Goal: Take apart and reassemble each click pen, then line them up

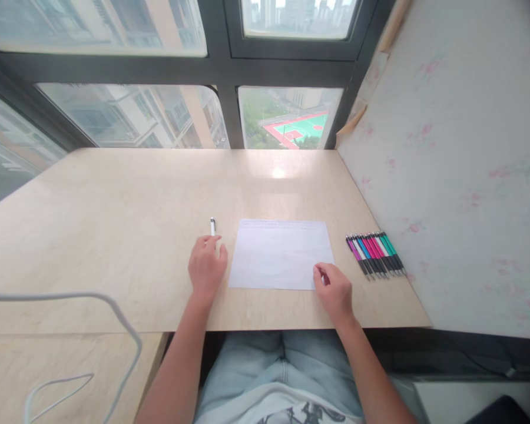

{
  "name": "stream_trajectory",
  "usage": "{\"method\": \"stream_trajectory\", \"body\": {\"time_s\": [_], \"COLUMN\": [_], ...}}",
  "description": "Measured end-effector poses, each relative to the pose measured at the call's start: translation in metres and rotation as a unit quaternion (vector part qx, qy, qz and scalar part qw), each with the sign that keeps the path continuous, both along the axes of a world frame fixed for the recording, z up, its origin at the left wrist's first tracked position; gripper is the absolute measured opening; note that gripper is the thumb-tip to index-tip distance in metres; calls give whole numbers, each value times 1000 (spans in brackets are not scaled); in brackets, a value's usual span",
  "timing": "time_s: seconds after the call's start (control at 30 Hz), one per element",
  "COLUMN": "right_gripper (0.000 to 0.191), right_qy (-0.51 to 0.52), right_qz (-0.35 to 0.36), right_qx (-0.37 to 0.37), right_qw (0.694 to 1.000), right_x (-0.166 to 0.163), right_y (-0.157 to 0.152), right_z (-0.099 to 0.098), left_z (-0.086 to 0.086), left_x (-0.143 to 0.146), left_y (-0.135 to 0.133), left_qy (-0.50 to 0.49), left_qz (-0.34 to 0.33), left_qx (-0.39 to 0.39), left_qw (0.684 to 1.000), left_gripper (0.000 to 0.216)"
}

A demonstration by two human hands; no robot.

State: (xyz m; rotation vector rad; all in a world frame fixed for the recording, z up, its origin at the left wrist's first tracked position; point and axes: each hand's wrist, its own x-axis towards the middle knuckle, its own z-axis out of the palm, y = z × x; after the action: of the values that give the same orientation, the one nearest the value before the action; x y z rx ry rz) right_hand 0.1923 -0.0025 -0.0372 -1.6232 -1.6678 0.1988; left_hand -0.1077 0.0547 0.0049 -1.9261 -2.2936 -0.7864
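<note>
A white sheet of paper (pixel 280 256) lies on the table in front of me, with small lines of writing along its far edge. Left of it, a white pen (pixel 212 226) with a dark tip end points away from me. My left hand (pixel 206 265) rests over the pen's near part, palm down, the thumb apart from the fingers; no firm grip shows. At the sheet's near right corner is my right hand (pixel 335 290), its fingers curled and thumb closed against them. Whatever is inside that curl, if anything, is hidden.
To the right, a row of several coloured pens (pixel 374 254) lies side by side near the patterned wall (pixel 463 176). A grey cable (pixel 88 296) loops across the left front of the wooden table (pixel 115 224). Windows stand behind the table.
</note>
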Motion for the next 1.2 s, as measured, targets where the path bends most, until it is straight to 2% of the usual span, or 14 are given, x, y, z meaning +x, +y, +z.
{"method": "stream_trajectory", "body": {"time_s": [0.13, 0.23, 0.3, 0.37, 0.43, 0.57, 0.63, 0.7, 0.77, 0.83, 0.9, 1.0, 1.13, 1.2], "right_gripper": [20, 19, 20, 20, 21, 22, 22, 21, 22, 24, 21, 21, 33, 37], "right_qy": [44, 58, 66, 71, 71, 77, 100, 152, 226, 279, 293, 324, 436, 450], "right_qz": [-4, 3, 11, 24, 43, 55, 51, 46, 48, 61, 79, 95, 84, 64], "right_qx": [-2, -7, -7, -6, -9, -24, -38, -63, -97, -128, -157, -188, -179, -163], "right_qw": [999, 998, 998, 997, 997, 995, 993, 985, 968, 950, 940, 922, 878, 876], "right_x": [3, 1, 0, 0, 1, -1, -4, -10, -16, -21, -24, -25, -27, -29], "right_y": [1, 2, 2, 1, -1, -2, -3, -2, -1, 1, 4, 8, 13, 16], "right_z": [-1, 1, 4, 6, 8, 12, 15, 20, 25, 31, 37, 43, 45, 45], "left_z": [3, 6, 12, 19, 25, 28, 24, 20, 17, 14, 12, 8, 3, 3], "left_x": [-20, -18, -17, -18, -18, 0, 22, 51, 80, 104, 121, 132, 127, 120], "left_y": [37, 55, 58, 56, 50, 33, 21, 8, -3, -10, -13, -15, -19, -19], "left_qy": [80, 47, -30, -163, -328, -417, -587, -687, -737, -764, -776, -775, -765, -758], "left_qz": [39, 49, 59, 45, -10, -50, -83, -123, -149, -152, -148, -149, -151, -161], "left_qx": [-113, -144, -149, -139, -123, -110, -94, -117, -129, -125, -118, -113, -105, -110], "left_qw": [990, 987, 987, 976, 936, 901, 800, 707, 647, 614, 601, 604, 617, 622], "left_gripper": [37, 29, 23, 18, 20, 32, 34, 34, 33, 34, 35, 34, 31, 28]}}
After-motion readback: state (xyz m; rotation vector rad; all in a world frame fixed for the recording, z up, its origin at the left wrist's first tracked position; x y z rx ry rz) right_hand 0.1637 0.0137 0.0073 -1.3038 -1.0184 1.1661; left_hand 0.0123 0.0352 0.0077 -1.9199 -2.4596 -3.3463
